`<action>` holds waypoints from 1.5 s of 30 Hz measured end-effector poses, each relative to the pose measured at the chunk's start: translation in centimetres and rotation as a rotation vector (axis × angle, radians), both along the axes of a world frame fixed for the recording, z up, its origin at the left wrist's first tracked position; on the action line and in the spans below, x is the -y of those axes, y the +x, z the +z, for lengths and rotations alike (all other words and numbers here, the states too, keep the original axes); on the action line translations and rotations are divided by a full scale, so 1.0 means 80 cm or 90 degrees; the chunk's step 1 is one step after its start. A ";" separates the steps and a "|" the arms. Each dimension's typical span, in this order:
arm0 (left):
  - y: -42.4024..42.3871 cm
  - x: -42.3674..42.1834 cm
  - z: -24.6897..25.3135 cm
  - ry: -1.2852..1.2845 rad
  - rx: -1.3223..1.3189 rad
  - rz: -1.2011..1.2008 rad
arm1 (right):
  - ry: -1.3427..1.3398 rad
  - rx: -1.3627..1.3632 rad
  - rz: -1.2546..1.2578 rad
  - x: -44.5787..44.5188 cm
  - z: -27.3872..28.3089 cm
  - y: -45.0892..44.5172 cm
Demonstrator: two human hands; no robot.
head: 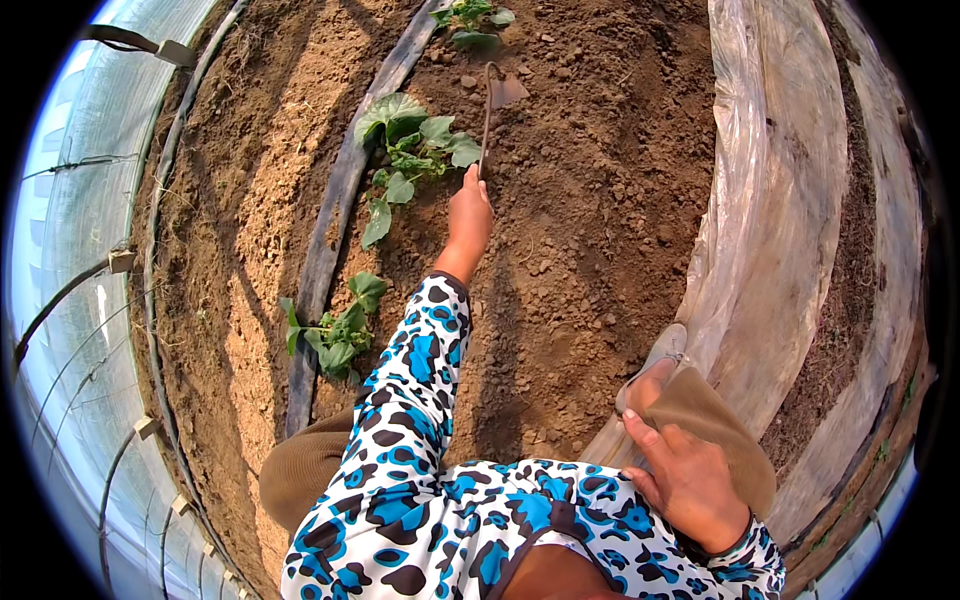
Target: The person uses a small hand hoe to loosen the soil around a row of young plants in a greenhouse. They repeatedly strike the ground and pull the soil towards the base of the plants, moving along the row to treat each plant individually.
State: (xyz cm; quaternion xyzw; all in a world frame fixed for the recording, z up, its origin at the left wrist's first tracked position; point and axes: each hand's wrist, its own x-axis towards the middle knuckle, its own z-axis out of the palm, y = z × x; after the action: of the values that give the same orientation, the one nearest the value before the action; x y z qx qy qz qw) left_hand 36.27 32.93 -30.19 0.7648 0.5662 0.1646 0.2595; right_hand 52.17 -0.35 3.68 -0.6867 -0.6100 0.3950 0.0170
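My left hand (471, 217) reaches forward over the soil, closed on the handle of a small hand hoe (487, 112). The hoe has a thin, curved metal neck, and its flat rusty blade (510, 91) rests at the soil surface. Just left of that hand grows a leafy young vine plant (409, 154), with some leaves close to the handle. My right hand (686, 480) lies on my bent right knee (709, 420), holding nothing, its thumb and index finger apart.
A flat dark drip hose (330, 217) runs along the plant row. Smaller plants grow near (345, 330) and far (476, 22). Crumpled clear plastic sheeting (780, 187) covers ground at right, beside my shoe (664, 349). A greenhouse film wall (97, 187) with curved poles stands at left.
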 end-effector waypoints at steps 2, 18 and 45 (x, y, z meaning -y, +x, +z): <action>0.026 0.020 0.048 0.008 -0.095 0.010 | -0.013 0.019 -0.033 0.004 0.002 0.000; -0.032 -0.032 -0.025 0.039 -0.078 0.030 | 0.000 0.010 -0.013 -0.009 0.005 -0.001; -0.107 0.167 -0.009 -0.182 -0.055 -0.030 | -0.006 0.002 0.030 -0.025 -0.006 -0.031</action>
State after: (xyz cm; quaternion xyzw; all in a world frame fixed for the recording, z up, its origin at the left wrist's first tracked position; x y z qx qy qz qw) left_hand 27.70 19.61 -30.95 0.7394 0.5763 0.0430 0.3453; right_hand 49.72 1.67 3.17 -0.6728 -0.6242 0.3970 0.0031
